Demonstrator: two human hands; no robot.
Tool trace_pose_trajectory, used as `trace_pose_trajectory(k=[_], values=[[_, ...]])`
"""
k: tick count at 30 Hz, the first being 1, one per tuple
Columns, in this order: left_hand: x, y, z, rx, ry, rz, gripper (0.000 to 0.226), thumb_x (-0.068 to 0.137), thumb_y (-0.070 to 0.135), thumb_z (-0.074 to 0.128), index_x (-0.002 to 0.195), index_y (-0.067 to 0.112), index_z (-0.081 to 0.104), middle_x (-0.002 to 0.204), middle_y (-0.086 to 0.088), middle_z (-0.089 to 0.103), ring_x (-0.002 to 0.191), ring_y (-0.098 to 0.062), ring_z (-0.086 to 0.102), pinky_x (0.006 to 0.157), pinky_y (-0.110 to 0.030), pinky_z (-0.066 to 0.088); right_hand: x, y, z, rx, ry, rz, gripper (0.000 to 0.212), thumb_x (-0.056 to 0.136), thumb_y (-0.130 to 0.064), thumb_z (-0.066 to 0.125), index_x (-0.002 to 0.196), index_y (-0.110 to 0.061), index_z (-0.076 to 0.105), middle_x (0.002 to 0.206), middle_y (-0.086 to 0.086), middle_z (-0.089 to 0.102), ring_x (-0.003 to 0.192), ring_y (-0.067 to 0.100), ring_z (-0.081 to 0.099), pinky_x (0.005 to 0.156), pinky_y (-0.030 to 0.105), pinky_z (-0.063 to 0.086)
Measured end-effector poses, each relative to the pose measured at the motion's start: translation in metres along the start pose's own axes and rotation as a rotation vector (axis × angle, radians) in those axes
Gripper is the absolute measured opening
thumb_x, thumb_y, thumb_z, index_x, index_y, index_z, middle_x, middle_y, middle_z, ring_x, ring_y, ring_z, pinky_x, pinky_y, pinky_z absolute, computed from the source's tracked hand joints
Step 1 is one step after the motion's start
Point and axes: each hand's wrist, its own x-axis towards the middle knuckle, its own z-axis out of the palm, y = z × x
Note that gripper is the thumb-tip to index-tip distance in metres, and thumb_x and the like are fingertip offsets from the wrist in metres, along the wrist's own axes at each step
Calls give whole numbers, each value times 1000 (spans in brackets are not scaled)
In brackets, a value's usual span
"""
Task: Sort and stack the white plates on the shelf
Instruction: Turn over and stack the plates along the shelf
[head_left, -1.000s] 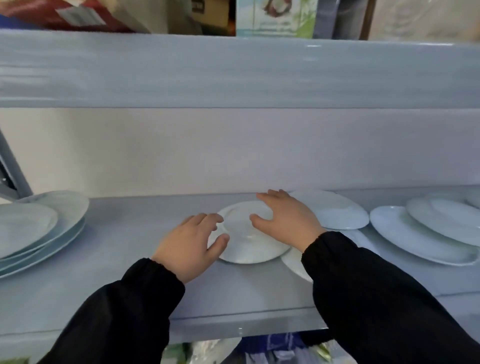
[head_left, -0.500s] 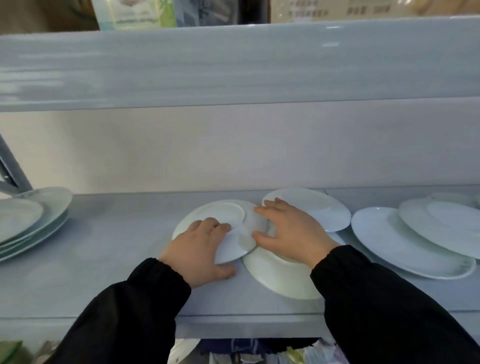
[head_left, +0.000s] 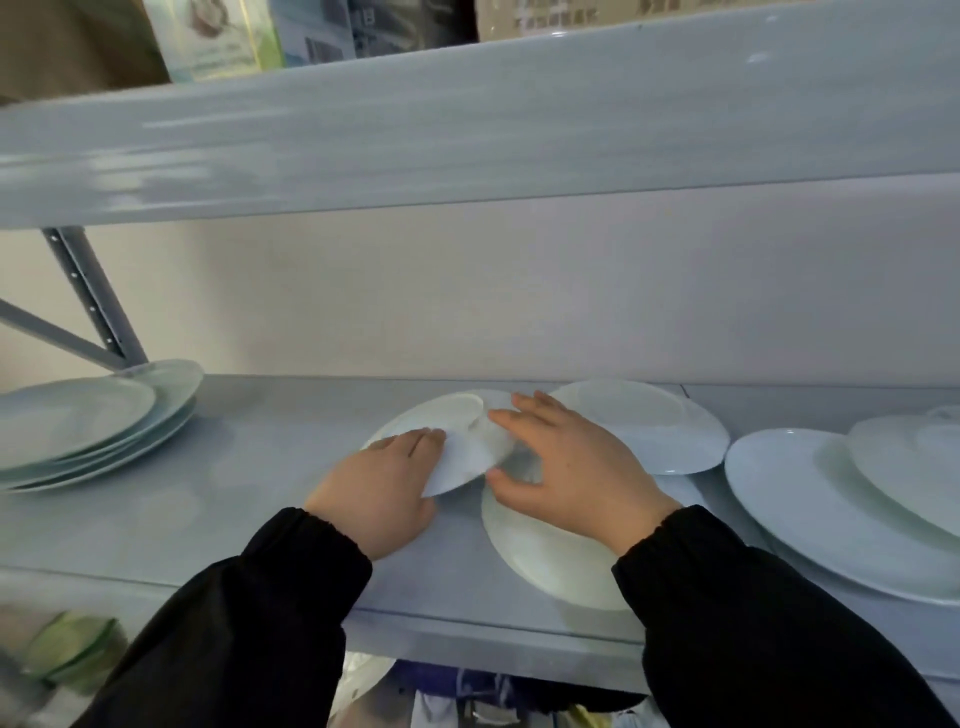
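Observation:
A small white plate (head_left: 462, 441) lies upside down at the middle of the grey shelf (head_left: 234, 499). My left hand (head_left: 382, 491) grips its near left rim. My right hand (head_left: 566, 467) holds its right edge with fingers spread. Under my right hand lies a larger white plate (head_left: 550, 561), partly covered by the small one. Another small white plate (head_left: 644, 423) rests behind my right hand. A stack of white plates (head_left: 88, 421) stands at the far left. Two large overlapping plates (head_left: 831, 509) lie at the right.
The upper shelf board (head_left: 467, 119) hangs low over the plates and carries boxes. A grey metal upright with a diagonal brace (head_left: 93, 301) stands at the back left. The bare shelf surface stretches between the left stack and my hands. Bags show below the shelf.
Both hands have slid the small plate leftward off the larger plate, which now shows under my right hand. My left hand has shifted from the plate's side onto its rim.

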Motion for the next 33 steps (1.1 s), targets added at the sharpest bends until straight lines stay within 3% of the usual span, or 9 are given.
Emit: trace_pose_trajectory(k=[6,10,14,16,18,20,22,26,33], values=[[0,-47,-18,-251,284,-298,45,88,20,46,133,17,47,122,-13,55,99,-40,58,80,-42,46,2,-4,-9,44,104,-61,77,83,-64,48,153,-50,19,164,-17,21,146,1,25,110,28,38],[-2,-65,-21,-592,467,-553,19,82,18,39,92,13,54,89,-13,57,79,-35,56,60,-34,44,5,2,0,44,90,-30,79,75,-71,33,149,-45,36,160,-18,29,145,0,26,113,27,34],[0,-60,-6,-1257,462,-755,37,84,7,41,115,20,57,104,-1,65,91,-24,64,60,-43,60,4,7,5,37,59,-3,81,73,-73,29,148,-45,39,160,-20,28,145,-2,23,111,23,30],[2,-62,9,-1367,440,-825,37,83,6,43,115,16,58,107,-6,66,92,-27,65,63,-46,60,4,8,4,40,45,1,78,76,-72,33,148,-44,39,159,-21,28,145,-2,23,111,23,30],[1,-71,20,-1130,387,-871,32,77,15,51,108,13,60,107,-11,66,92,-30,65,73,-48,58,3,8,4,35,36,1,66,85,-65,46,147,-43,41,158,-20,30,144,-2,26,110,22,31],[1,-81,30,-819,308,-853,47,76,22,58,122,15,55,124,-11,56,106,-31,58,93,-45,49,3,8,5,32,42,4,58,90,-56,55,145,-42,45,155,-20,37,141,-1,33,107,21,33],[-1,-82,35,-705,291,-794,57,83,16,60,138,16,45,141,-8,36,120,-27,47,103,-35,37,3,10,7,10,44,6,56,89,-57,54,142,-41,49,148,-21,44,135,-1,39,103,19,37],[2,-83,47,-514,326,-668,42,86,20,60,128,19,57,134,-6,46,130,-25,31,104,-29,25,4,13,9,-3,39,10,62,80,-67,41,135,-40,54,135,-24,52,125,-3,45,94,16,38],[0,-84,47,-400,414,-576,31,87,24,55,116,23,64,117,5,60,119,-22,43,95,-25,29,1,17,12,-11,29,17,40,88,-57,57,123,-37,61,121,-22,57,111,-1,51,88,21,44]])
